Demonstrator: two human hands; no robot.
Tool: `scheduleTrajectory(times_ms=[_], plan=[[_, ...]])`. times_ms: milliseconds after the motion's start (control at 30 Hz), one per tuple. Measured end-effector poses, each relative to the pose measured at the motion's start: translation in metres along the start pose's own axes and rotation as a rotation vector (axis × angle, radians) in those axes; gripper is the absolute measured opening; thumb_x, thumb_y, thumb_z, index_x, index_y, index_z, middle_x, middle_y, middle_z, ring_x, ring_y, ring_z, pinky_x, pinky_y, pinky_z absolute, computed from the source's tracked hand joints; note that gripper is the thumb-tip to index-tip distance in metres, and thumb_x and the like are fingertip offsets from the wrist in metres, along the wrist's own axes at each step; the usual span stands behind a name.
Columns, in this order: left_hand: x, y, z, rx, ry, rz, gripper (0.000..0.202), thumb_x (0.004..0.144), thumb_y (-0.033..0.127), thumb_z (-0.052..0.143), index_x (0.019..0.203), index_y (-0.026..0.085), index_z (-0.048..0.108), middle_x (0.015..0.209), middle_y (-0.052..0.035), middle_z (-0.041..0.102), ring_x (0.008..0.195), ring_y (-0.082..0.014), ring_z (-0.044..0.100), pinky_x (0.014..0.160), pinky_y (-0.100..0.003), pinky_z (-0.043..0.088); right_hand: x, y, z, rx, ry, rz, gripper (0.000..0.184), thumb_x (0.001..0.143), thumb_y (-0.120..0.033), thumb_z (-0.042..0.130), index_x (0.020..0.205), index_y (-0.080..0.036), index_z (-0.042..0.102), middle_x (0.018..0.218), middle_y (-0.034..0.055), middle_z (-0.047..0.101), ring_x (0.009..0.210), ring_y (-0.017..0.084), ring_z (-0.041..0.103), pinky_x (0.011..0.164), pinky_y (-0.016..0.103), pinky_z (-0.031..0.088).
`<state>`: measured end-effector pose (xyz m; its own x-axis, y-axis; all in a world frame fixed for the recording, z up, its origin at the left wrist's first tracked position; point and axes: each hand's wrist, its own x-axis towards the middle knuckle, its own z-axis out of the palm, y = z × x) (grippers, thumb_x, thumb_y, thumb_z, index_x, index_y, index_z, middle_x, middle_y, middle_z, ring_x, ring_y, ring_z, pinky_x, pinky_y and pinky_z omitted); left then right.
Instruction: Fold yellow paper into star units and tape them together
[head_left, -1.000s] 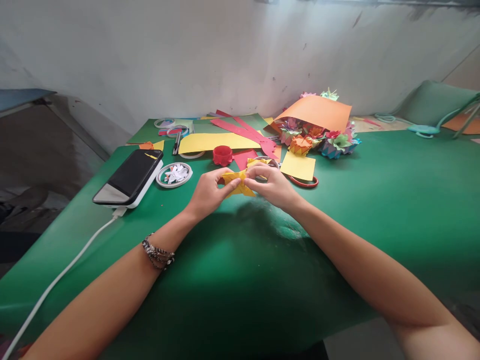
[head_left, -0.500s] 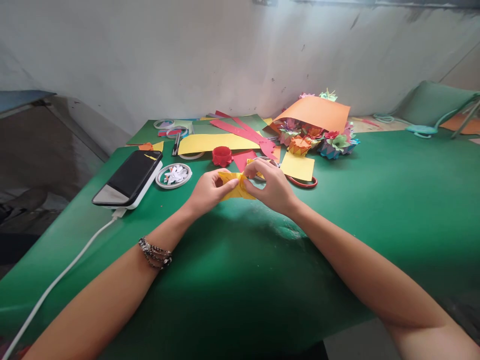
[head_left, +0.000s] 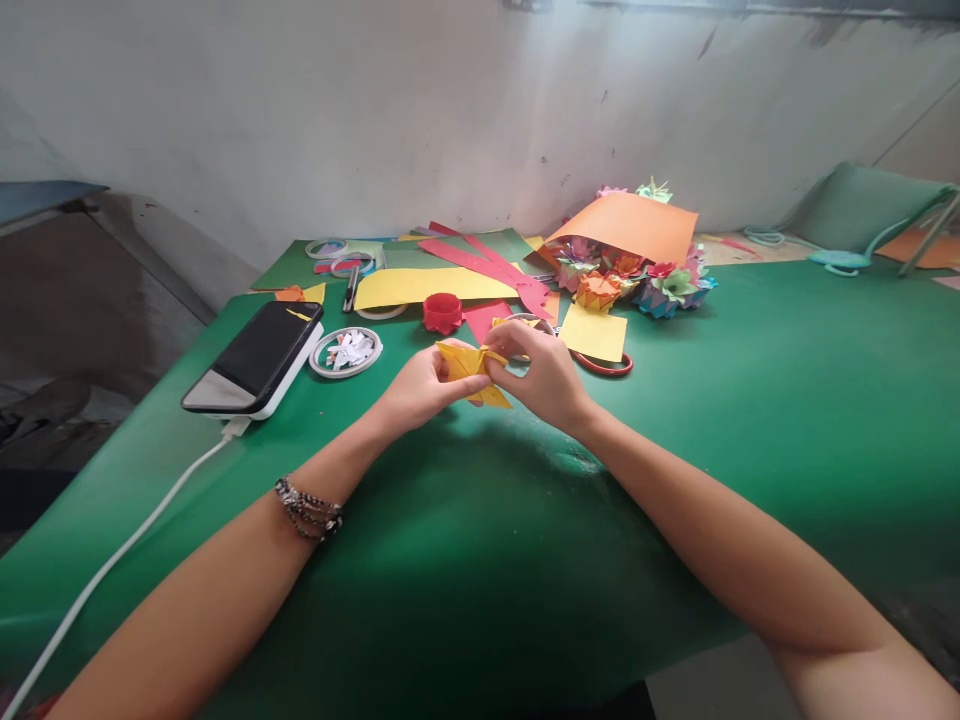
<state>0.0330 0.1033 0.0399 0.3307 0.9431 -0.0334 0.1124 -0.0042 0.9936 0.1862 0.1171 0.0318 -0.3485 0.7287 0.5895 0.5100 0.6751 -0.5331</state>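
A piece of folded yellow paper (head_left: 461,361) is held between both hands, just above the green table (head_left: 480,560). My left hand (head_left: 424,385) pinches its left side, thumb across the front. The fingertips of my right hand (head_left: 544,370) close on its right side near the upper edge. Pointed corners stick out at the upper left and lower right. Behind the hands stands a red paper ring (head_left: 442,313) with a jagged lower edge. Close to my right hand lie a yellow paper square (head_left: 594,332) and red-handled scissors (head_left: 606,367), partly covered by the square.
At left lies a phone (head_left: 259,350) on a white block with a white cable (head_left: 127,550). Beside it, a white tape ring (head_left: 346,353) holds paper scraps. Farther back are a yellow sheet (head_left: 427,287), red strips (head_left: 484,265) and paper flowers (head_left: 675,285) under an orange sheet (head_left: 630,228).
The yellow paper has opened or turned a little, with its lower right corner now pointing downward. My left thumb has shifted right along it, and both hands keep hold.
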Motion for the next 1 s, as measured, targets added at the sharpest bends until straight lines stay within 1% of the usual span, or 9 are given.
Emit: scheduleTrajectory(times_ms=[133, 233, 367, 533, 600, 700, 833, 900, 1000], plan=[[-0.001, -0.003, 0.000, 0.113, 0.047, 0.046, 0.036, 0.059, 0.038, 0.066, 0.083, 0.015, 0.052, 0.066, 0.0021, 0.055, 0.055, -0.0093, 0.052, 0.048, -0.018, 0.039, -0.001, 0.000, 0.001, -0.168, -0.006, -0.087, 0.010, 0.071, -0.012, 0.048, 0.079, -0.015, 0.053, 0.072, 0.0020, 0.058, 0.063, 0.011, 0.053, 0.060, 0.022, 0.042], [-0.002, -0.004, 0.002, 0.237, 0.086, 0.109, 0.030, 0.062, 0.041, 0.063, 0.073, 0.014, 0.053, 0.061, 0.0026, 0.053, 0.052, -0.0087, 0.049, 0.045, -0.018, 0.036, -0.001, -0.001, 0.000, -0.337, -0.059, -0.142, 0.011, 0.075, -0.011, 0.045, 0.081, -0.014, 0.055, 0.077, 0.0051, 0.061, 0.067, 0.013, 0.054, 0.058, 0.023, 0.040], [-0.004, -0.005, 0.006, 0.396, 0.166, 0.199, 0.028, 0.066, 0.041, 0.060, 0.063, 0.015, 0.051, 0.056, 0.0031, 0.051, 0.050, -0.0084, 0.046, 0.044, -0.018, 0.034, -0.001, -0.002, -0.003, -0.509, -0.109, -0.178, 0.017, 0.082, -0.017, 0.042, 0.086, -0.013, 0.058, 0.079, 0.0073, 0.063, 0.069, 0.015, 0.056, 0.055, 0.023, 0.038], [-0.006, -0.006, 0.009, 0.381, 0.152, 0.184, 0.032, 0.067, 0.045, 0.059, 0.061, 0.016, 0.047, 0.055, 0.0025, 0.050, 0.051, -0.0106, 0.051, 0.043, -0.018, 0.036, -0.001, -0.007, -0.005, -0.649, -0.132, -0.245, 0.020, 0.081, -0.013, 0.041, 0.076, -0.013, 0.061, 0.075, 0.0062, 0.064, 0.062, 0.014, 0.055, 0.053, 0.023, 0.036], [-0.006, -0.006, 0.009, 0.376, 0.151, 0.177, 0.033, 0.067, 0.046, 0.058, 0.061, 0.016, 0.047, 0.055, 0.0024, 0.050, 0.051, -0.0115, 0.053, 0.043, -0.018, 0.036, 0.000, -0.007, -0.005, -0.631, -0.128, -0.241, 0.021, 0.080, -0.013, 0.041, 0.076, -0.013, 0.062, 0.075, 0.0066, 0.064, 0.064, 0.014, 0.055, 0.054, 0.023, 0.037], [-0.007, -0.005, 0.009, 0.423, 0.158, 0.197, 0.031, 0.068, 0.044, 0.058, 0.061, 0.016, 0.048, 0.055, 0.0027, 0.052, 0.050, -0.0108, 0.051, 0.044, -0.018, 0.035, 0.001, -0.005, -0.005, -0.469, -0.119, -0.146, 0.021, 0.079, -0.014, 0.043, 0.082, -0.014, 0.063, 0.081, 0.0069, 0.065, 0.069, 0.015, 0.057, 0.057, 0.023, 0.039], [-0.007, -0.005, 0.011, 0.537, 0.148, 0.236, 0.023, 0.069, 0.036, 0.057, 0.060, 0.016, 0.050, 0.052, 0.0040, 0.052, 0.049, -0.0092, 0.046, 0.045, -0.018, 0.032, 0.004, 0.002, -0.006, -0.247, -0.225, -0.039, 0.020, 0.075, -0.012, 0.047, 0.083, -0.016, 0.064, 0.079, 0.0045, 0.067, 0.069, 0.014, 0.058, 0.062, 0.024, 0.040], [-0.007, -0.005, 0.010, 0.552, 0.137, 0.233, 0.022, 0.069, 0.034, 0.056, 0.059, 0.016, 0.050, 0.051, 0.0042, 0.051, 0.049, -0.0091, 0.045, 0.046, -0.018, 0.031, 0.004, 0.003, -0.006, -0.260, -0.248, -0.018, 0.021, 0.075, -0.012, 0.046, 0.081, -0.016, 0.066, 0.077, 0.0055, 0.067, 0.067, 0.015, 0.058, 0.062, 0.026, 0.040], [-0.006, -0.005, 0.009, 0.517, 0.134, 0.207, 0.023, 0.068, 0.035, 0.056, 0.060, 0.015, 0.050, 0.054, 0.0032, 0.052, 0.051, -0.0098, 0.047, 0.047, -0.019, 0.032, 0.003, 0.003, -0.004, -0.311, -0.243, -0.016, 0.025, 0.076, -0.012, 0.043, 0.084, -0.015, 0.066, 0.077, 0.0078, 0.068, 0.063, 0.017, 0.058, 0.060, 0.027, 0.039]])
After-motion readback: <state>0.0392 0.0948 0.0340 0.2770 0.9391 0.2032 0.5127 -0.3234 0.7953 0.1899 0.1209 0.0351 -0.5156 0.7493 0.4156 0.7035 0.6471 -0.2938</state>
